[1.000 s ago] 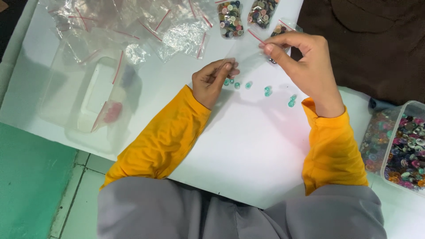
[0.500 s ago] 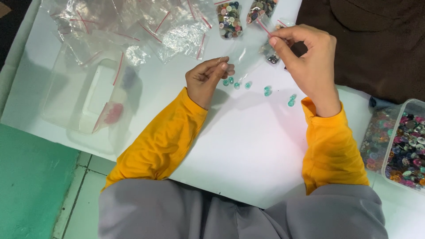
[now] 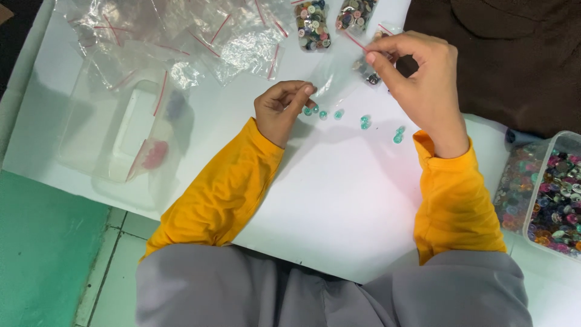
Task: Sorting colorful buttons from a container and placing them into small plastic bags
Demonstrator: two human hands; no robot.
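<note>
My right hand (image 3: pixel 420 75) pinches the red-striped top edge of a small clear zip bag (image 3: pixel 339 75) and holds it up over the white sheet (image 3: pixel 339 200). My left hand (image 3: pixel 281 109) grips the lower corner of the same bag with thumb and fingers. Several small teal buttons (image 3: pixel 365 122) lie loose on the sheet just below and between both hands, the closest ones beside my left fingertips. Both arms wear yellow sleeves.
A heap of empty clear zip bags (image 3: pixel 181 36) lies at the top left. Two filled button bags (image 3: pixel 313 23) sit at the top middle. A clear box of mixed buttons (image 3: pixel 554 194) stands at the right edge. A clear plastic container (image 3: pixel 121 139) rests left. Dark brown cloth (image 3: pixel 502 54) covers the top right.
My right hand has lifted the bag's top edge up and to the right. My left hand has shifted slightly left along the bag's lower corner. The teal buttons stay where they were.
</note>
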